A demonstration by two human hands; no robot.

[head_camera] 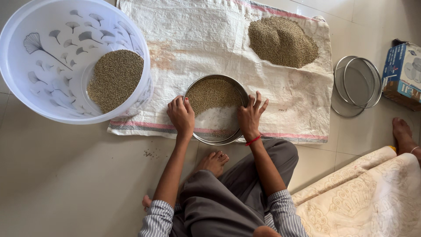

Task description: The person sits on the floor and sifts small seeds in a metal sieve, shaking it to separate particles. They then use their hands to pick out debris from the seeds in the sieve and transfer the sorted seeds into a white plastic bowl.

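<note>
Both hands, left hand (181, 115) and right hand (251, 115), clasp the sieve (215, 109) rim; grain (212, 93) apparently half sifted, pile (282, 41) waiting.

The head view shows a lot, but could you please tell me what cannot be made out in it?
- Round sieve: the rim under the left hand and right hand is covered by their fingers.
- Cardboard box: cut off by the right edge.
- White tub: its top is cut off by the upper edge.
- Another person's foot: only the foot and patterned cloth show; the rest is out of frame.
</note>
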